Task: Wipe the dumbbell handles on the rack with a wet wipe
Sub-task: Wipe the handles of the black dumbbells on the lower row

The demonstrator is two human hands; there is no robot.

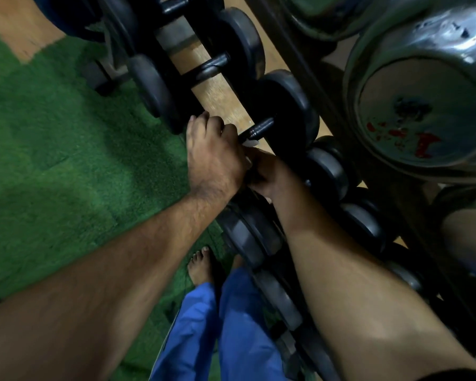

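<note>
A black dumbbell handle on the rack runs up and to the right out of the left hand, whose fingers are curled round the handle's near end. A scrap of white wet wipe shows at those fingers. The right hand lies just beside and partly under the left; its grip cannot be told.

Dumbbell heads: black, matte. Dumbbell handle: black. Wet wipe: white, small portion visible. Floor mat: green, turf-like texture. Floor under rack: tan wood grain. Trousers: blue. Upper-rack weights: silver chrome, face marked with red and dark blotches.
</note>
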